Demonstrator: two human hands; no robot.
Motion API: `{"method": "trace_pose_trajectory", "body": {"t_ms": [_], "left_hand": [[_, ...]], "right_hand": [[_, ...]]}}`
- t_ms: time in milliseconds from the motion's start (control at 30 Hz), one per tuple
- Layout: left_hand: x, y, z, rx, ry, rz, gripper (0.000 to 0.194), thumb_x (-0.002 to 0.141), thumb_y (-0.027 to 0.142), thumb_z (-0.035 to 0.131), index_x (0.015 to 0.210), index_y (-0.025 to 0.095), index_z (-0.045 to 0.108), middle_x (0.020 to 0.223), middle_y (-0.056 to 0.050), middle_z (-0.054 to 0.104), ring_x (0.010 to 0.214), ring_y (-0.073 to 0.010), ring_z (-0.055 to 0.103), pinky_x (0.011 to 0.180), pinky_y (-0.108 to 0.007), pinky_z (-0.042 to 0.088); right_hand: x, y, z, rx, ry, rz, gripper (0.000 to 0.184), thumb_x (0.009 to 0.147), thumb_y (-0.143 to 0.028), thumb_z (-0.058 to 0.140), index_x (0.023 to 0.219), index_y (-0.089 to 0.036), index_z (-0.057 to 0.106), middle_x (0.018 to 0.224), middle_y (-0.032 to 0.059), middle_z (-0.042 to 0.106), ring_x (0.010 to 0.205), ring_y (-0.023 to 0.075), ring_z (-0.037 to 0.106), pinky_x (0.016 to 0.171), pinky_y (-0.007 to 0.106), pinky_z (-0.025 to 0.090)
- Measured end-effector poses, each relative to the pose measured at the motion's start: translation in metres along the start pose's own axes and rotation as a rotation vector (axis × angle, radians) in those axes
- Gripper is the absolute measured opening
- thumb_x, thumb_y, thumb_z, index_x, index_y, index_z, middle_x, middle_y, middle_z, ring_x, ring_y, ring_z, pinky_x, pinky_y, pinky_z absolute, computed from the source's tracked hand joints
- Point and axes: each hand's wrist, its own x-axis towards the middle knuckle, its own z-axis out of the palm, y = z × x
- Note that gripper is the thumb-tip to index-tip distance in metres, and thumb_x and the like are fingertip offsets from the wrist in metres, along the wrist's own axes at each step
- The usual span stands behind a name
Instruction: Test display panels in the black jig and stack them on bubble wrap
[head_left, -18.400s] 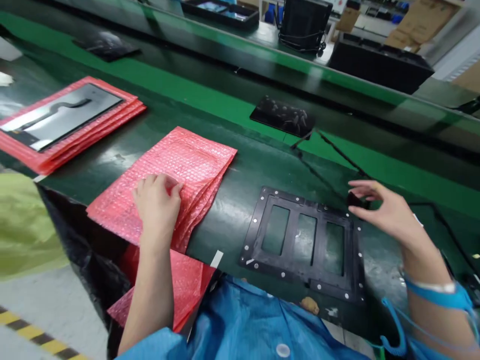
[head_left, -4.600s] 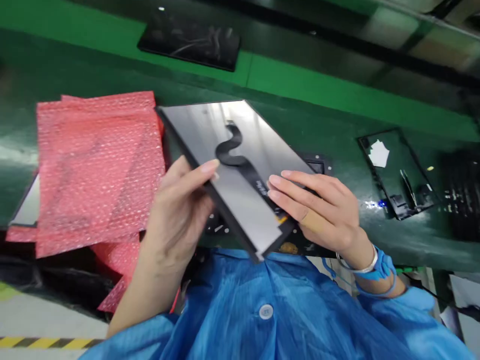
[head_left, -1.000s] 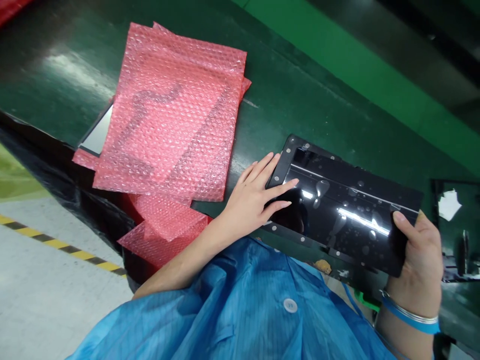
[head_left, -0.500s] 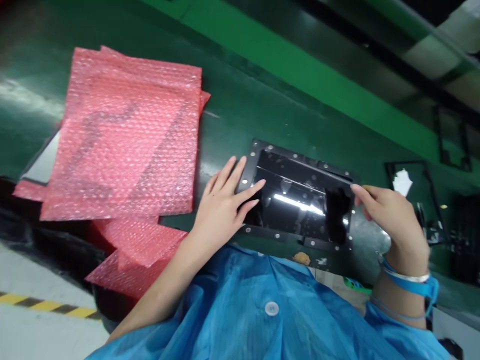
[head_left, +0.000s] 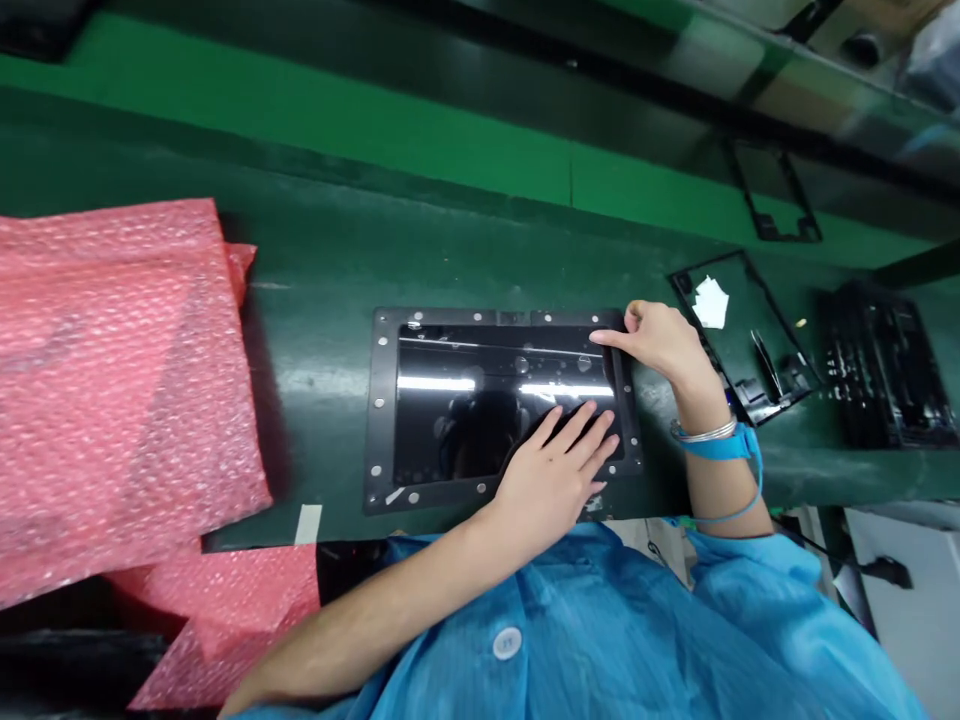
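A glossy black screen panel (head_left: pixel 480 400) lies face up inside a black frame jig (head_left: pixel 382 400) with silver rivets, on the dark green bench. My left hand (head_left: pixel 551 475) rests flat on the panel's near right part, fingers stretched out. At the panel's far right corner, my right hand (head_left: pixel 660 340) has its fingers curled, the fingertips pressing on the panel's edge. A blue wrist strap and a silver bangle sit on my right wrist.
A pile of pink bubble-wrap bags (head_left: pixel 112 380) covers the bench at left, with more (head_left: pixel 225 620) hanging below the edge. A black tray (head_left: pixel 750 340) with a white scrap and tweezers lies right of the jig. Beyond it are a black ribbed part (head_left: pixel 885 370) and an empty frame (head_left: pixel 772 190).
The panel has come down flat into the jig. My left hand slid from its left edge to its near right part, and my right hand moved to the far right corner.
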Motion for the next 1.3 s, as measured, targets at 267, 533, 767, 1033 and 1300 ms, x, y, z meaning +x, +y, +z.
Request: {"method": "trace_pose_trajectory", "body": {"t_ms": [267, 533, 767, 1033, 1300], "left_hand": [[0.008, -0.017, -0.018, -0.063, -0.021, 0.035, 0.040, 0.099, 0.036, 0.052, 0.134, 0.019, 0.064, 0.149, -0.007, 0.053, 0.137, -0.0260, 0.049, 0.116, -0.044, 0.038], [0.032, -0.083, -0.041, 0.090, 0.114, -0.466, 0.047, 0.092, 0.032, 0.057, 0.129, 0.002, 0.062, 0.114, -0.022, 0.066, 0.116, -0.0389, 0.057, 0.109, -0.057, 0.036], [0.020, -0.084, -0.065, -0.094, 0.463, -0.415, 0.021, 0.096, 0.028, 0.054, 0.111, 0.015, 0.061, 0.103, -0.010, 0.068, 0.104, -0.0278, 0.057, 0.100, -0.045, 0.041], [-0.037, -0.112, -0.070, -0.806, 0.917, -0.909, 0.029, 0.083, 0.043, 0.070, 0.098, 0.018, 0.069, 0.098, -0.006, 0.070, 0.098, -0.0223, 0.065, 0.091, -0.034, 0.049], [-0.023, -0.129, -0.076, -1.351, 1.350, -1.177, 0.013, 0.078, 0.021, 0.075, 0.069, 0.014, 0.068, 0.071, -0.001, 0.069, 0.070, -0.0131, 0.066, 0.073, -0.023, 0.054]], "right_hand": [[-0.002, 0.004, 0.006, 0.249, 0.040, -0.002, 0.047, 0.071, -0.045, 0.082, 0.060, -0.022, 0.042, 0.055, -0.0030, 0.049, 0.056, 0.0132, 0.039, 0.058, 0.029, 0.024], [-0.011, 0.012, 0.021, 0.582, 0.186, -0.010, 0.026, 0.085, -0.045, 0.061, 0.074, -0.022, 0.054, 0.054, -0.0045, 0.051, 0.058, 0.0142, 0.048, 0.064, 0.029, 0.035], [-0.025, -0.004, 0.026, 1.009, 0.104, -0.132, 0.057, 0.077, -0.075, 0.057, 0.061, -0.021, 0.052, 0.063, 0.0012, 0.056, 0.062, 0.0152, 0.051, 0.062, 0.030, 0.043], [-0.032, -0.015, 0.026, 1.154, 0.103, -0.091, 0.071, 0.067, -0.088, 0.059, 0.058, -0.023, 0.029, 0.054, -0.0019, 0.035, 0.055, 0.0122, 0.035, 0.052, 0.029, 0.037], [-0.043, -0.020, 0.009, 1.243, -0.069, -0.193, 0.058, 0.065, -0.078, 0.070, 0.077, -0.022, 0.060, 0.076, 0.0024, 0.064, 0.079, 0.0189, 0.062, 0.072, 0.031, 0.052]]}}
